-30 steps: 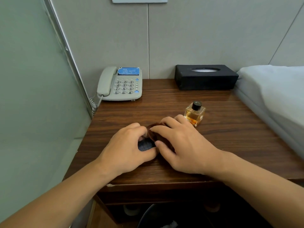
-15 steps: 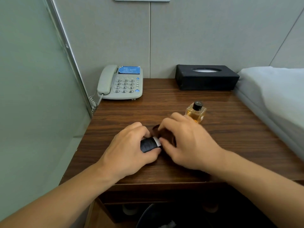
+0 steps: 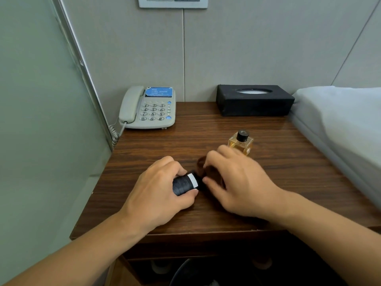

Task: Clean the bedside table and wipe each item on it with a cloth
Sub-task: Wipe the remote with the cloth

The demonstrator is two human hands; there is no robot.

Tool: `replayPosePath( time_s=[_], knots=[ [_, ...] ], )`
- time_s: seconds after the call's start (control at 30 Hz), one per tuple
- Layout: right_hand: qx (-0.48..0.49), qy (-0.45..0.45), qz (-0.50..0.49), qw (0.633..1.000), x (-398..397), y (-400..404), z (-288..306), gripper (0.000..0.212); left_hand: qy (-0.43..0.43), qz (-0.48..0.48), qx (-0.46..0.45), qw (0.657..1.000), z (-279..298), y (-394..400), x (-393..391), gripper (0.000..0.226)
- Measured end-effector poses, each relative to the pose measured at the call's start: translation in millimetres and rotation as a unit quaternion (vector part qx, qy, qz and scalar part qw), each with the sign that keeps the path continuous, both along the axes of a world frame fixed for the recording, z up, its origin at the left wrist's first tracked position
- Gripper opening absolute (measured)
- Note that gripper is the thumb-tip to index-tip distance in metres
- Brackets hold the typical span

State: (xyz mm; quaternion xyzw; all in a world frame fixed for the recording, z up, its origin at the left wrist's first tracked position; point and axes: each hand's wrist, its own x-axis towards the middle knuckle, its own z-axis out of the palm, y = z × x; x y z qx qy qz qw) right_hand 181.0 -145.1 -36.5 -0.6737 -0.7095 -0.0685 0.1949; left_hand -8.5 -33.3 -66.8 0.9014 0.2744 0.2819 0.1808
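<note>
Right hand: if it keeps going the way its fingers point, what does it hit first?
Likely the dark cylinder held by the left hand; the right hand, gripping the brown cloth, points left at its end. Contact unclear.

Telephone (image 3: 151, 109) rear left on bedside table (image 3: 288, 182), tissue box (image 3: 254, 103) rear right, perfume bottle (image 3: 241, 142) before it

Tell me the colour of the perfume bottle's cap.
Black, on the amber perfume bottle; the cap shows clearly in the head view.

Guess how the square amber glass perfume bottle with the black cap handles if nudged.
The square amber glass perfume bottle looks squat and flat-based on the wooden bedside table, so it would probably slide rather than roll. Glass walls suggest it is fragile, and possibly slippery.
</note>
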Motion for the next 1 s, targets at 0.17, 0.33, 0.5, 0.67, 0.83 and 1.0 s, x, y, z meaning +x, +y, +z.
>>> replayPosePath(
  time_s=[0.17,0.33,0.5,0.67,0.83,1.0],
  knots=[
    [-0.033,0.051,-0.023,0.998,13,-2,3,0.020,0.005,0.002,-0.004,1.000,2,0,1,0.034],
    [0.023,-0.001,-0.027,0.999,-3,-1,-3,0.021,0.009,0.002,-0.002,1.000,2,0,0,0.034],
    [0.017,0.059,-0.049,0.997,10,-3,-6,0.019,0.007,0.004,-0.004,1.000,2,0,1,0.034],
    [0.005,0.028,-0.055,0.998,10,-4,-8,0.025,0.003,0.013,0.003,1.000,0,0,0,0.035],
    [0.013,0.079,-0.106,0.991,22,-7,-6,0.019,0.011,0.013,0.003,1.000,0,0,0,0.038],
    [-0.029,0.049,0.004,0.998,5,-13,-7,0.025,0.008,0.024,-0.019,1.000,-1,0,0,0.035]
  ],
)
